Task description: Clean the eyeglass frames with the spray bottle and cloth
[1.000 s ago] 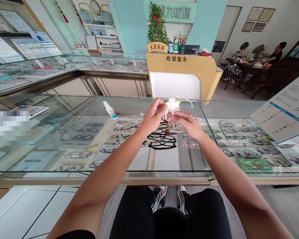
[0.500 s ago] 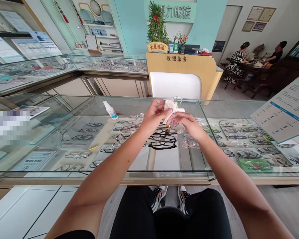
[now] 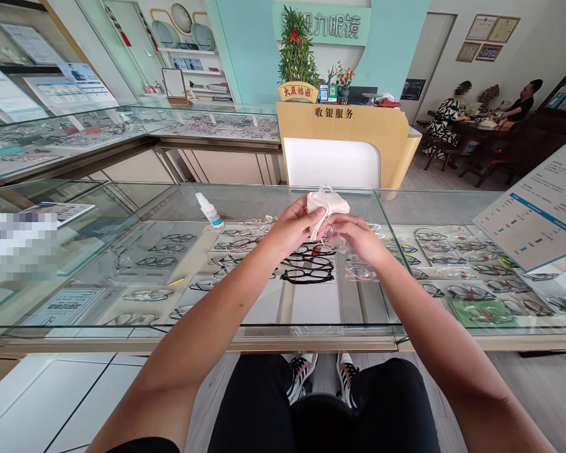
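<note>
On my feed, both bare hands meet over the glass counter. Left hand: thumb pressed down on a pale cloth, fingers curled behind, hardly any gap. Right hand: fingers bent and pinched in close on clear-framed glasses; I can't tell exactly which part they grip, as cloth and knuckles hide it. The glasses are held up between the hands, partly wrapped by the cloth, one rim showing below the right fingers.

Handling, my judgement: glasses light, stiff-ish but fragile, thin arms likely to flex, smooth plastic maybe slippery. I'd take hold at the bridge or rim, near a hinge, not at an arm's tip. Cloth I judge soft, limp, near weightless; I'd pinch it through a fold, thumb on top.

White spray bottle stands off to the left, well apart from the hands. Black-framed glasses lie nearer the body, in the display below.
</note>
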Demonstrator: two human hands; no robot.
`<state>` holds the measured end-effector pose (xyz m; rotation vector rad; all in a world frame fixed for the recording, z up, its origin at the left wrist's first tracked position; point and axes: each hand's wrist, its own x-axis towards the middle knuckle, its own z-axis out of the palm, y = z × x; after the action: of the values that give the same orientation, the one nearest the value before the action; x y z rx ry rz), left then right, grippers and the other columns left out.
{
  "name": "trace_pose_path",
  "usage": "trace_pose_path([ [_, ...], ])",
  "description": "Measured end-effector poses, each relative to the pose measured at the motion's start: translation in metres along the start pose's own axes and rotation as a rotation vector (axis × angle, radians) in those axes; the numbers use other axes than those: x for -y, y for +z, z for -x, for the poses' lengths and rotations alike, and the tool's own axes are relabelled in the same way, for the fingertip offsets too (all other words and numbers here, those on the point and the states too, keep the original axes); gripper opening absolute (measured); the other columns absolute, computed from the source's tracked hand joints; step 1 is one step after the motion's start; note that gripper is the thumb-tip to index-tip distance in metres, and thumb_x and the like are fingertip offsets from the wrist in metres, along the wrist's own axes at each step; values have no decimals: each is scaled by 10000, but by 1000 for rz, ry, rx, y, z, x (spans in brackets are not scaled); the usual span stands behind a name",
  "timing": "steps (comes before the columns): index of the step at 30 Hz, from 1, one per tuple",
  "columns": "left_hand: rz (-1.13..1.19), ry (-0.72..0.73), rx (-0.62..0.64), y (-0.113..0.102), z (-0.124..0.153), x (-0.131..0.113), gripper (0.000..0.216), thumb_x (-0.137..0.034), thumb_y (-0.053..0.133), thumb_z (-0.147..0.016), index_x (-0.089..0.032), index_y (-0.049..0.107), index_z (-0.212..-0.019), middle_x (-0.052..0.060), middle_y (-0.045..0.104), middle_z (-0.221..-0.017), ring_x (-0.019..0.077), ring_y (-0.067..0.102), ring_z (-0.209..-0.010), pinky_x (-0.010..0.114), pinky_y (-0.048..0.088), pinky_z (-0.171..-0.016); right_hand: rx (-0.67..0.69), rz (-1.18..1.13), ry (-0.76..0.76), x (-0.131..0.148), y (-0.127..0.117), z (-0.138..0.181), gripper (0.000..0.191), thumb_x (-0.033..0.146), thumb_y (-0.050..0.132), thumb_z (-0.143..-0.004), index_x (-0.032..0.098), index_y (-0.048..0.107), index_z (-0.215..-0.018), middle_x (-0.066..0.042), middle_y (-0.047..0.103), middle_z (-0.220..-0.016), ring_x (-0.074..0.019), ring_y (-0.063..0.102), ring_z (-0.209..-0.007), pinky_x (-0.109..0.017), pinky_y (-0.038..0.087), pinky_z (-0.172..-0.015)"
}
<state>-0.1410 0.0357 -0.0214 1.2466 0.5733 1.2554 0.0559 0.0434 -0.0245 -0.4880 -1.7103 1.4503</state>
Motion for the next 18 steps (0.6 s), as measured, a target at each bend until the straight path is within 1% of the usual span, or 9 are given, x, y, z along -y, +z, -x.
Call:
trace_pose_path([
  [4,0,25,98,-1,1,-4,419,-463,971,-849,-182,710,-1018,-22,632,-674,126,596,-567,296,519,-604,2,-119,60,4,4,1,230,349,669,-890,221,861,-893,-55,792,-916,-232,673,-942,-355,533,-855],
  [6,-7,20,119,-3,1,-6,402,-447,969,-852,-173,719,-1006,-14,633,-668,129,595,-571,296,514,-605,0,-148,77,4,4,2,231,366,695,-894,213,868,-901,-64,798,-937,-240,686,-977,-354,543,-860],
  [9,-39,31,105,-5,2,-7,398,-426,979,-838,-171,721,-1002,-12,645,-672,132,604,-576,290,510,-601,-12,-150,73,-1,2,3,218,383,736,-903,218,876,-925,-59,813,-969,-234,690,-972,-358,547,-883],
  [12,-87,55,85,-3,3,-9,407,-417,990,-818,-179,697,-971,-17,658,-667,132,608,-561,288,514,-588,-20,-143,93,-10,-3,3,212,405,780,-923,244,886,-1012,-44,831,-1020,-231,700,-967,-362,544,-892],
  [15,-115,60,31,1,4,-9,461,-434,1012,-779,-180,691,-991,-22,672,-665,130,603,-538,281,508,-554,-25,-119,118,-17,-7,4,243,455,817,-932,264,888,-1066,-41,836,-1052,-242,710,-979,-365,548,-871],
  [18,-125,70,-20,5,4,-8,517,-462,1030,-746,-181,683,-1007,-31,677,-671,122,591,-518,269,482,-507,-12,-95,111,-22,-8,4,265,482,817,-952,262,892,-1079,-38,837,-1069,-230,698,-939,-373,545,-890],
])
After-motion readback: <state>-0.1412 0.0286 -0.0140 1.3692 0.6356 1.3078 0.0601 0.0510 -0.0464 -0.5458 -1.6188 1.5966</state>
